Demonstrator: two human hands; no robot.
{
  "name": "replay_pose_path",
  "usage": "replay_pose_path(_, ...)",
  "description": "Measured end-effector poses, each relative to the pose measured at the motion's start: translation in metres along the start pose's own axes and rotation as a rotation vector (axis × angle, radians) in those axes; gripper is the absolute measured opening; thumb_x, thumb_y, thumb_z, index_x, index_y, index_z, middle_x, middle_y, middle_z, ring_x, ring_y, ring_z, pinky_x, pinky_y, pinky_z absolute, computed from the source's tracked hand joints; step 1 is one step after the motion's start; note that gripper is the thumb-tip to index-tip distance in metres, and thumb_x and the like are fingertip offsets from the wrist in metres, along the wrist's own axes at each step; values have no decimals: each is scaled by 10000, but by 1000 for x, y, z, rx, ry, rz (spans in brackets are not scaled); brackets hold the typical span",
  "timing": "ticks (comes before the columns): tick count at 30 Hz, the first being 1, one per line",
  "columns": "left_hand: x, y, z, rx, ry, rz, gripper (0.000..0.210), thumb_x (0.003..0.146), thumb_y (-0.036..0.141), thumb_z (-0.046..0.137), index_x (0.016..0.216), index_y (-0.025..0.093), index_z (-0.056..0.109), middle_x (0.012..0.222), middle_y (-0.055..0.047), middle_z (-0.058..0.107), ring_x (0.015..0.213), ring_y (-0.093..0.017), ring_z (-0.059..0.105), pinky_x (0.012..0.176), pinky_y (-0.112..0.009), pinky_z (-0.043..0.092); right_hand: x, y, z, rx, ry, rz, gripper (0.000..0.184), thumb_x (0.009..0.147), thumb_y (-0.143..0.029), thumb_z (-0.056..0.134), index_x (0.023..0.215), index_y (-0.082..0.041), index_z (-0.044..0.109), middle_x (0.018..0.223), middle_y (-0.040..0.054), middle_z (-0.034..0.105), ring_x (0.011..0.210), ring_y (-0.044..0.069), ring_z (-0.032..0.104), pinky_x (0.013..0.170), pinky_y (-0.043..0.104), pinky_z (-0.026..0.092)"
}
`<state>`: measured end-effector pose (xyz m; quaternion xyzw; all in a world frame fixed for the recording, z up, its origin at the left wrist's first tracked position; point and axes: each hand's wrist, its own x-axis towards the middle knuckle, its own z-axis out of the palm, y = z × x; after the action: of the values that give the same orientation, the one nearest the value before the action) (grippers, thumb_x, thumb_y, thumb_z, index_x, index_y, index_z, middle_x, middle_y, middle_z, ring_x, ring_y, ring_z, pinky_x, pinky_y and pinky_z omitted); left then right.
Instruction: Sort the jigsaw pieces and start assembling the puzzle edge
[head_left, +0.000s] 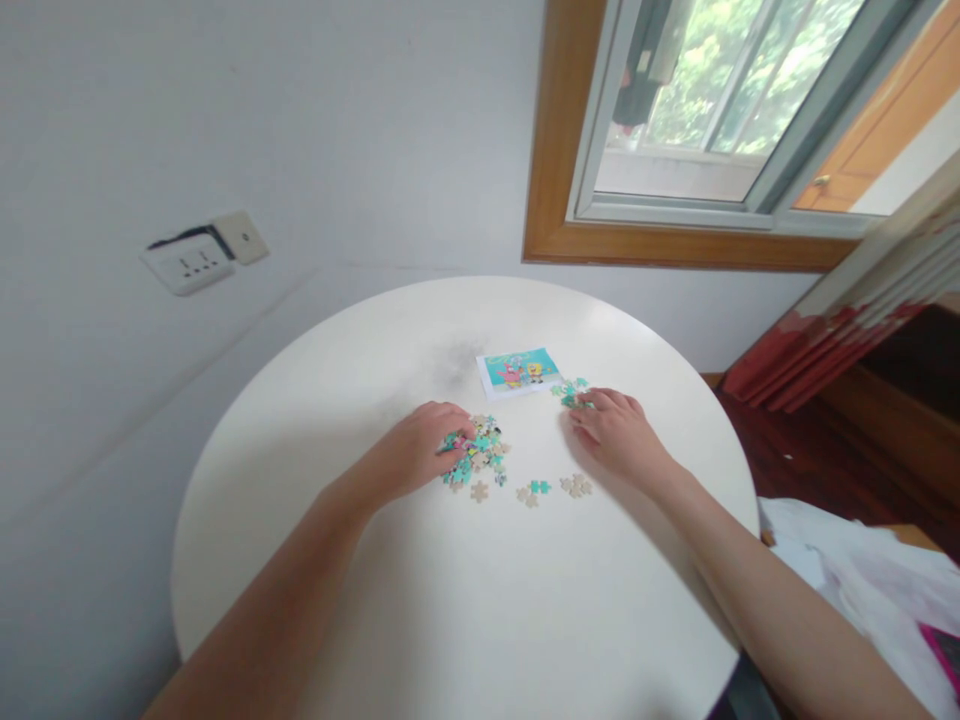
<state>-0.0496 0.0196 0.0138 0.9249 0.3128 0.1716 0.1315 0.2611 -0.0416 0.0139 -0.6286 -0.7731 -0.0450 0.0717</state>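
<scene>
A loose pile of jigsaw puzzle pieces (480, 450), teal, beige and multicoloured, lies on the white round table (480, 610). At the pile's left side is my left hand (420, 447), its fingers bent and closed on a teal puzzle piece (448, 446). My right hand (619, 435) rests farther right, with curled fingertips at a small group of teal puzzle pieces (574, 388); the piece under them is partly hidden. Between and behind the hands lies a picture card (519, 372) showing a pink and a yellow cartoon figure on teal.
Nearer me are two small clusters of puzzle pieces, one with teal (540, 487) and one beige (576, 486). Behind the table stand a wall with a socket (191, 262) and a wood-framed window (555, 240). A red and cream curtain (795, 350) hangs right.
</scene>
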Motion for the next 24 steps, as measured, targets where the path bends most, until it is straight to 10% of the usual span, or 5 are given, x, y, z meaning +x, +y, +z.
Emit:
replay_pose_path(17, 2, 18, -3, -47, -42, -16, 105, 854, 306, 627, 879, 219, 682, 1073, -57, 656, 1152, -248, 543, 1006, -367, 420, -8, -49, 6, 325, 123, -557, 308, 951, -293, 512, 1234, -268, 630, 1241, 79, 630, 1203, 235, 497, 1090, 477, 273)
replay_pose_path(24, 1, 15, -12, 2, 35, -3, 183, 910, 293, 556, 942, 236, 727, 1247, -83, 602, 1210, -248, 513, 1057, -411, 394, -11, -66, 9, 333, 103, -571, 435, 987, -424, 442, 1351, -206, 539, 1325, 112, 588, 1276, 260, 447, 1118, 493, 266)
